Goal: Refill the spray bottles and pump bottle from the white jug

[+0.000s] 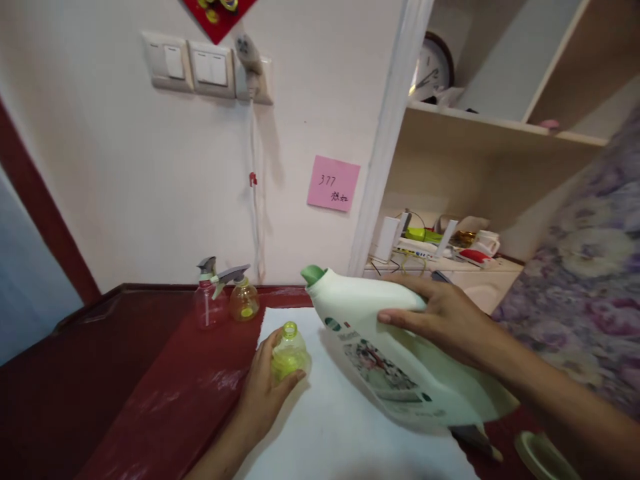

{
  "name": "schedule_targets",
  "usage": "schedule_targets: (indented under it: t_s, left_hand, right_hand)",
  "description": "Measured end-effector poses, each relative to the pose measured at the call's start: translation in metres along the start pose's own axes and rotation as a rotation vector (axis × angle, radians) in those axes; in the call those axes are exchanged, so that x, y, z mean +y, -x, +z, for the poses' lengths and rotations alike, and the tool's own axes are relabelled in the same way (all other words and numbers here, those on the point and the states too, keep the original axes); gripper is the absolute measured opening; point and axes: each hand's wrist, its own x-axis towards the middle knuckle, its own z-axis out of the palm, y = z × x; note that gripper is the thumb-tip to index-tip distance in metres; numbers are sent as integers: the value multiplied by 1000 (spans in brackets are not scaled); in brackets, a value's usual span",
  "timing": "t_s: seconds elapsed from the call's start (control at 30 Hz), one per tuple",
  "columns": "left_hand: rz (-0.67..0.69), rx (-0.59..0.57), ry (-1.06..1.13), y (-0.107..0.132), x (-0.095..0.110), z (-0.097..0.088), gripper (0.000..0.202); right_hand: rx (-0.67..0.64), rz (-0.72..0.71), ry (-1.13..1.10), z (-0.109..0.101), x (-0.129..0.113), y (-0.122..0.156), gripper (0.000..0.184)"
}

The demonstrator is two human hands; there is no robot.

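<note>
My left hand is wrapped round a small clear yellow-green bottle, which stands upright with its neck uncovered. In my right hand is a large pale green jug with a printed label, gripped at its handle. The jug is tilted toward the left, and its green pouring spout is above and a little right of the small bottle's mouth, apart from it. No stream of liquid shows between them.
A pink spray bottle and a yellow spray bottle stand by the wall. White paper covers part of the dark red table. A pale green round lid-like thing lies at lower right. Shelves stand behind.
</note>
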Motion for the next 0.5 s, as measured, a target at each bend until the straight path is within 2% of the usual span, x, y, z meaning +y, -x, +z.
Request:
schedule_targets:
  t_s: [0.17, 0.37, 0.5]
  left_hand:
    - [-37, 16, 12, -3, -4, 0, 74]
    - [-104, 26, -8, -5, 6, -1, 78]
    - [-133, 10, 0, -5, 9, -2, 79]
  right_hand:
    - [262, 3, -231, 23, 18, -14, 49]
    - [498, -32, -472, 81, 47, -41, 62]
    - [587, -13, -570, 119, 61, -51, 68]
